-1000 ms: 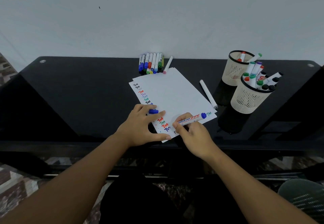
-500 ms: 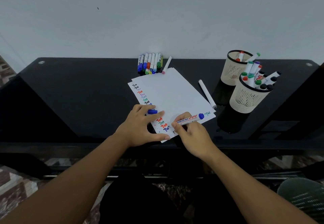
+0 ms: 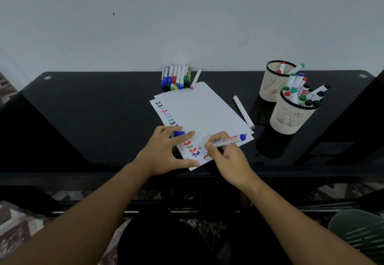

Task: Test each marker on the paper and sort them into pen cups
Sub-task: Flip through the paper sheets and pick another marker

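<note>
Between the curled fingers point(image 3: 209, 147) of the right hand point(image 3: 228, 161) a blue-ended marker point(image 3: 226, 140) is pinched, its tip set on the paper point(image 3: 207, 111) near the lowest "Test" marks. Under the spread left hand point(image 3: 164, 152) the sheet is pressed flat, a blue cap point(image 3: 178, 133) held between two fingers. Far right, two pen cups point(image 3: 291, 117) are stood touching, both holding markers.

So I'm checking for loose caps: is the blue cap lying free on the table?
No, the blue cap is held between the fingers of the left hand, which rests on the paper.
</note>
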A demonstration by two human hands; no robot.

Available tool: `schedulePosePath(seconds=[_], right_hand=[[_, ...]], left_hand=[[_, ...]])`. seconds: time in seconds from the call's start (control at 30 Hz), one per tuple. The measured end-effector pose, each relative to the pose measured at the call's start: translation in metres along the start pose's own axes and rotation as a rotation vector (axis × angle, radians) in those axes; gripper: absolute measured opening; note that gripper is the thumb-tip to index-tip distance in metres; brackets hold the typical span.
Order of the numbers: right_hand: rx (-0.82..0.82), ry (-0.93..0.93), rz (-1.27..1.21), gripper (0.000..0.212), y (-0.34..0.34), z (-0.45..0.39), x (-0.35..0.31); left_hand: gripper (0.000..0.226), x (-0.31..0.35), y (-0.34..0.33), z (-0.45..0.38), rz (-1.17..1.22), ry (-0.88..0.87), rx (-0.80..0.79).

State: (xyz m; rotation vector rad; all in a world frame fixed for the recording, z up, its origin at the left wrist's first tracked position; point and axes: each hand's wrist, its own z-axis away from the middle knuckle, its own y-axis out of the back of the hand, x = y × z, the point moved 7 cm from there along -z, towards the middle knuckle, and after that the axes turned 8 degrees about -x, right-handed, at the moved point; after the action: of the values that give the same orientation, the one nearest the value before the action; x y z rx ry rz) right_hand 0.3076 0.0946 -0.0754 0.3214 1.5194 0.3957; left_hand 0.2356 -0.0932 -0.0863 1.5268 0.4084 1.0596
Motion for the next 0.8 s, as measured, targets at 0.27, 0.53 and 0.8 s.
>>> schedulePosePath(seconds=[0.27,0.53,0.8], right_hand=[[0.003,0.067,-0.216,0.018,0.010,-0.004,-0.006],[-0.173,-0.025,-0.205,0.059,0.018,-0.027,-0.017],[-0.190,-0.017,0.197,0.045,0.027,-0.059,-0.024]], left_hand=[[0.081,-0.013,0.016,-0.012,0.268,0.102,0.012],[0.028,-0.021,0.022,-0.018,0.207,0.100,0.249],[0.031,-0.018,0.028,-0.006,0.325,0.109,0.444]])
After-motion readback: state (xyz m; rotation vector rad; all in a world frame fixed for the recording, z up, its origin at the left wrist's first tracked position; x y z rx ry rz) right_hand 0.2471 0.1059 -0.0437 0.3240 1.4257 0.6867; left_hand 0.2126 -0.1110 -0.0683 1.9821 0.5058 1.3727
